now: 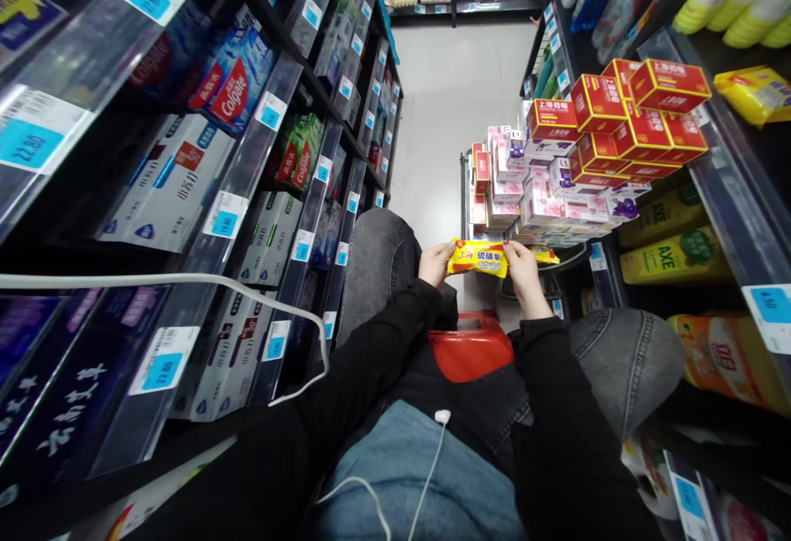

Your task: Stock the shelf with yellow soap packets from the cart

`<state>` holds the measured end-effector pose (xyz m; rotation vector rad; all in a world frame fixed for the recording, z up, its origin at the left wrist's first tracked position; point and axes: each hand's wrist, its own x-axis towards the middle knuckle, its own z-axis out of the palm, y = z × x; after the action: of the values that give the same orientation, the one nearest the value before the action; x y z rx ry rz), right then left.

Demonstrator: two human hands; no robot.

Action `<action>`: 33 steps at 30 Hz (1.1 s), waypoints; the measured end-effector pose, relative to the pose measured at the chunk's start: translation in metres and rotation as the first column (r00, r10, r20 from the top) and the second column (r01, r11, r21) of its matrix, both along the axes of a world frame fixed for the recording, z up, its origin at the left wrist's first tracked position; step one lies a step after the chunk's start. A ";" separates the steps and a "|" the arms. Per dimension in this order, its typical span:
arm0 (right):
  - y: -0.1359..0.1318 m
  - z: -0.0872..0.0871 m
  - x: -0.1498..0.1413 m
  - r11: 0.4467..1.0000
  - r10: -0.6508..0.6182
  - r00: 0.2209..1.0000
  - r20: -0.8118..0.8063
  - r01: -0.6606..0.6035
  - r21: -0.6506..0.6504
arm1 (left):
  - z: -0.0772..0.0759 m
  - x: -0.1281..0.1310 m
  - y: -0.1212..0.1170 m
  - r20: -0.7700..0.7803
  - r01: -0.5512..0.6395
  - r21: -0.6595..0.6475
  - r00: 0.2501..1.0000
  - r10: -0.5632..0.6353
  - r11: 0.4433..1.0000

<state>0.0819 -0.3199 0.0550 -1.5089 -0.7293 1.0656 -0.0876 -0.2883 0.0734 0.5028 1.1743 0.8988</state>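
A yellow packet of sulphur soap (479,258) is stretched between my two hands above my lap, its printed face up. My left hand (436,264) pinches its left end, and my right hand (524,276) grips the right end. Just past my right fingers, part of another yellow packet (546,255) shows; most of it is hidden behind the hand. Beyond my hands, several red and yellow soap boxes (643,131) are stacked on top of pink and white soap boxes (565,203).
A red plastic stool (473,347) stands between my knees. Shelves of toothpaste boxes (166,183) line the left. On the right shelf lie a yellow packet (757,95) and AXE bottles (676,257). A white cable (247,286) crosses the left side. Tiled floor (436,113) runs down the aisle.
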 end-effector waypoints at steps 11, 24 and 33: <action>0.001 -0.002 0.000 1.000 0.000 1.000 0.000 0.000 0.003 | -0.001 0.000 0.000 -0.007 -0.003 -0.005 1.000 0.003 1.000; 0.001 -0.003 0.001 1.000 0.001 1.000 -0.026 -0.001 -0.009 | -0.005 -0.001 0.000 0.002 0.004 0.014 1.000 -0.004 1.000; 0.001 -0.007 0.002 0.999 0.005 1.000 -0.012 -0.005 -0.047 | -0.001 -0.001 -0.001 -0.014 -0.003 -0.005 1.000 0.003 1.000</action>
<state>0.0841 -0.3192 0.0481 -1.5399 -0.7046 1.1013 -0.0882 -0.2889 0.0724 0.5037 1.1900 0.8957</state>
